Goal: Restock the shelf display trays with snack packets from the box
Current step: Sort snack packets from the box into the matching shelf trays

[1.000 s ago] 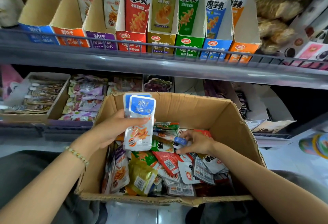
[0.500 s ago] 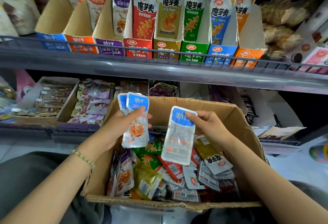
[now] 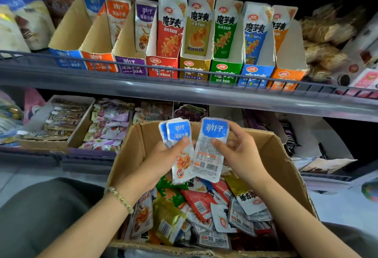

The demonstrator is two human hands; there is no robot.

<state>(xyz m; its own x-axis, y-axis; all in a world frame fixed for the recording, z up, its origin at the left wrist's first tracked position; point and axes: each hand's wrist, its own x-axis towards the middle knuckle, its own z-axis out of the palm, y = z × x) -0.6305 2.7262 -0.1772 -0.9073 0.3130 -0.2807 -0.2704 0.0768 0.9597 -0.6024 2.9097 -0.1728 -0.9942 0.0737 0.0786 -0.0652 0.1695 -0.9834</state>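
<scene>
My left grip holds perhaps two blue packets upright; my right grip pinches a matching packet parallel, just beside.

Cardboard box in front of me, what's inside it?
A loose heap of snack packets, red, green, yellow and white, some showing barcodes. The left hand and right hand, holding blue-topped packets above it, hide the far part; the floor of the box is buried.

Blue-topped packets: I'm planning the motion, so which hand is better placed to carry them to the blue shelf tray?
Likely the left hand: it grips a stack of blue packets, and the blue tray stands far left on the upper shelf. The right hand pinches a single packet.
</scene>
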